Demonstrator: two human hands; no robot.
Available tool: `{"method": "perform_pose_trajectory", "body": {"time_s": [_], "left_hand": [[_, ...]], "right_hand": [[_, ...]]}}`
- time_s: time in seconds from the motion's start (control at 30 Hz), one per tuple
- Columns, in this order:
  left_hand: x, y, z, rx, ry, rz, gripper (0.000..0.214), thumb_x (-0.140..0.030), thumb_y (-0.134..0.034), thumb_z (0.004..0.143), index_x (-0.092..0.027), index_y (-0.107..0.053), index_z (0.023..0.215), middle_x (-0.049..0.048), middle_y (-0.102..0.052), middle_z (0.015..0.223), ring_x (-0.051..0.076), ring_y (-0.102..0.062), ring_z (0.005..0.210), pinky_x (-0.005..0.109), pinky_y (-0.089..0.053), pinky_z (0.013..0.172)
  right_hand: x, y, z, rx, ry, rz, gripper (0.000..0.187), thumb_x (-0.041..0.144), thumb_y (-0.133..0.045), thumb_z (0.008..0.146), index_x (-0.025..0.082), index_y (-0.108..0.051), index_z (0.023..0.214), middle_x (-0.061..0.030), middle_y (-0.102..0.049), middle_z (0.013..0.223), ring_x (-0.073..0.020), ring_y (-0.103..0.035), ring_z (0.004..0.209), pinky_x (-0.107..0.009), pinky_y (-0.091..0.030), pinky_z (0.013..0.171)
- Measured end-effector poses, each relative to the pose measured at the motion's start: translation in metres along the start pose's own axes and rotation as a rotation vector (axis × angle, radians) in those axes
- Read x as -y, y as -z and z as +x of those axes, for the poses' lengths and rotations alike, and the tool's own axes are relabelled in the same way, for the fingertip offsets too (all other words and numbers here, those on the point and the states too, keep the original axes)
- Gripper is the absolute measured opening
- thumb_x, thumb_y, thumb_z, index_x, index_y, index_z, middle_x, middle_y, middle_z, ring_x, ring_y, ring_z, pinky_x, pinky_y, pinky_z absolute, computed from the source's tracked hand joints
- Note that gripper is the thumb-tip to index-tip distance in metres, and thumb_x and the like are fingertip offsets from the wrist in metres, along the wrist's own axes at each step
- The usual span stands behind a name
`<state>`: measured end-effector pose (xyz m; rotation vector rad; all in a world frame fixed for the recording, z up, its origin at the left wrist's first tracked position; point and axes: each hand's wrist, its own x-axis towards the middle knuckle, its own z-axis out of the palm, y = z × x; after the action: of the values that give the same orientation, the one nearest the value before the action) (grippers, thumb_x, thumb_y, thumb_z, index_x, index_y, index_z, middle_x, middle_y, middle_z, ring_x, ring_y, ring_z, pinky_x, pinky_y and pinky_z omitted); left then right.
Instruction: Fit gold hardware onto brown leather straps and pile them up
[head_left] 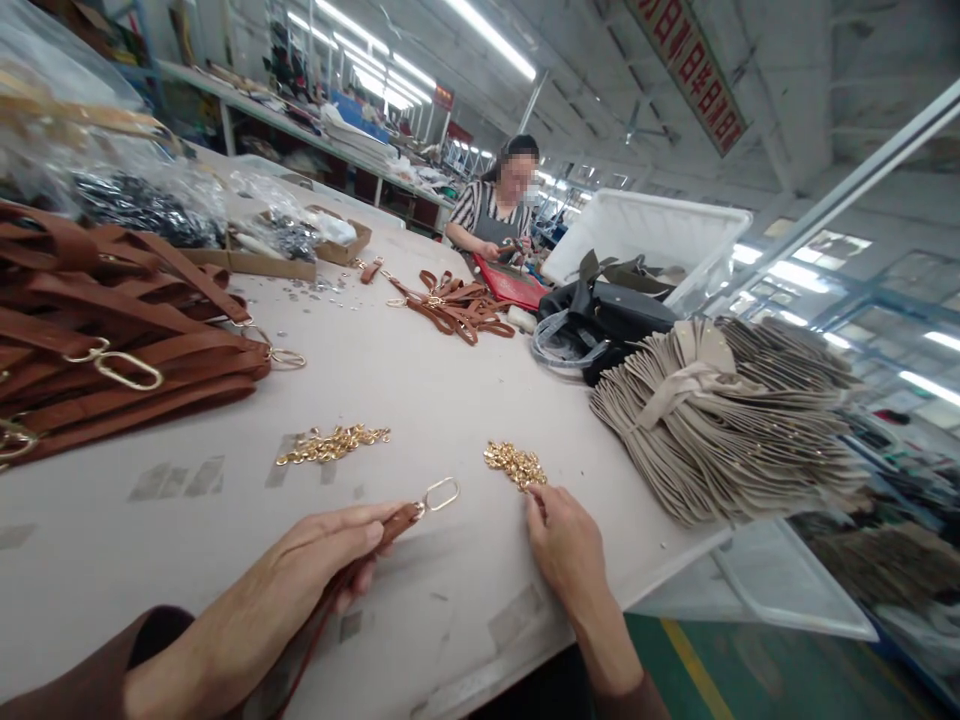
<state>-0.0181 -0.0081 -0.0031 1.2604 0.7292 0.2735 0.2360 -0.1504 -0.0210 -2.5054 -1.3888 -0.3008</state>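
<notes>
My left hand (pixel 326 550) is closed round a brown leather strap (pixel 401 522), its end poking out past the thumb. A gold oval ring (pixel 442 494) is fixed to that end, and the strap's tail hangs down below my palm. With fingertips pressed together, my right hand (pixel 568 545) touches the near edge of a small pile of gold-coloured metal studs (pixel 516 464). Whatever those fingers pinch, if anything, is too small to make out. Another pile of gold metal pieces (pixel 334 443) lies beyond my left hand.
Brown straps with gold rings (pixel 135 330) are heaped at the left. More straps (pixel 457 305) lie further back. A bundle of beige strips (pixel 712 420) and black bags (pixel 600 320) line the right edge, near a white bin (pixel 652 235). A person (pixel 499 205) works across the table (pixel 420 390).
</notes>
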Motion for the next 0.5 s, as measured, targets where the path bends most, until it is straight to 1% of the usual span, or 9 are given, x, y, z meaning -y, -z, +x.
{"method": "perform_pose_trajectory", "body": {"time_s": [0.1, 0.2, 0.33, 0.4, 0.5], "left_hand": [[-0.003, -0.005, 0.001, 0.085, 0.077, -0.089, 0.037, -0.045, -0.064, 0.081, -0.020, -0.068, 0.109, -0.0012, -0.053, 0.069, 0.011, -0.041, 0.057, 0.019, -0.030, 0.050], [-0.003, -0.006, 0.001, 0.181, 0.096, -0.110, 0.034, -0.046, -0.065, 0.082, -0.019, -0.069, 0.102, -0.0021, -0.053, 0.067, 0.009, -0.039, 0.055, 0.018, -0.028, 0.050], [-0.001, -0.005, 0.003, 0.203, 0.059, -0.106, 0.028, -0.044, -0.064, 0.084, -0.017, -0.068, 0.091, -0.0032, -0.054, 0.070, 0.008, -0.047, 0.058, 0.017, -0.034, 0.055], [0.000, -0.006, 0.003, 0.217, 0.040, -0.105, 0.028, -0.043, -0.064, 0.083, -0.015, -0.064, 0.089, -0.0036, -0.054, 0.070, 0.008, -0.049, 0.057, 0.018, -0.036, 0.056], [-0.001, -0.008, 0.001, 0.207, 0.052, -0.055, 0.030, -0.042, -0.061, 0.083, -0.014, -0.060, 0.092, -0.0042, -0.053, 0.064, 0.008, -0.047, 0.053, 0.018, -0.036, 0.052]], "right_hand": [[-0.001, -0.004, 0.004, 0.028, 0.023, -0.109, 0.019, 0.014, -0.049, 0.090, 0.017, -0.066, 0.096, -0.0087, -0.068, 0.086, -0.0210, -0.063, 0.084, -0.030, -0.043, 0.074], [0.003, -0.006, 0.008, 0.048, 0.037, -0.187, 0.018, 0.014, -0.048, 0.091, 0.017, -0.066, 0.090, -0.0093, -0.068, 0.084, -0.0217, -0.062, 0.080, -0.030, -0.042, 0.071], [0.004, -0.007, 0.012, 0.063, 0.054, -0.238, 0.018, 0.013, -0.048, 0.090, 0.015, -0.064, 0.083, -0.0115, -0.067, 0.080, -0.0236, -0.062, 0.076, -0.031, -0.040, 0.067], [0.003, -0.009, 0.014, 0.057, 0.056, -0.234, 0.018, 0.013, -0.047, 0.089, 0.014, -0.064, 0.082, -0.0123, -0.067, 0.079, -0.0243, -0.062, 0.076, -0.032, -0.040, 0.066], [-0.003, -0.012, 0.017, 0.032, 0.051, -0.178, 0.018, 0.013, -0.047, 0.088, 0.014, -0.064, 0.082, -0.0126, -0.067, 0.079, -0.0247, -0.063, 0.076, -0.032, -0.042, 0.067]]}}
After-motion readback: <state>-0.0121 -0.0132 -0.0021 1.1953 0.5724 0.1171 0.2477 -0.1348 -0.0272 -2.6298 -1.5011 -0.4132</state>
